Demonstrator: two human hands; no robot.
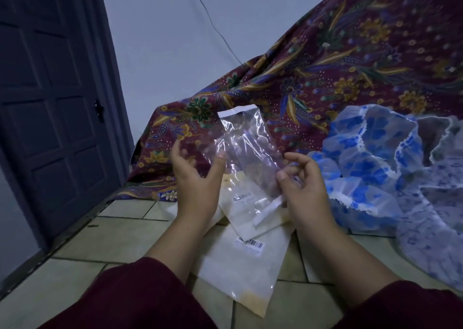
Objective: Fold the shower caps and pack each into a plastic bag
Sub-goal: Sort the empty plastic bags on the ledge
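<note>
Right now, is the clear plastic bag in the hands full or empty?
Empty: the patterned cloth shows straight through the clear plastic bag, and the blue-flowered shower caps lie unpacked beside it.

My one camera, worn on the head, looking forward and down, close over my hands [248, 178], tiled floor [120, 238] below, wall and door [50, 103] beyond
</note>
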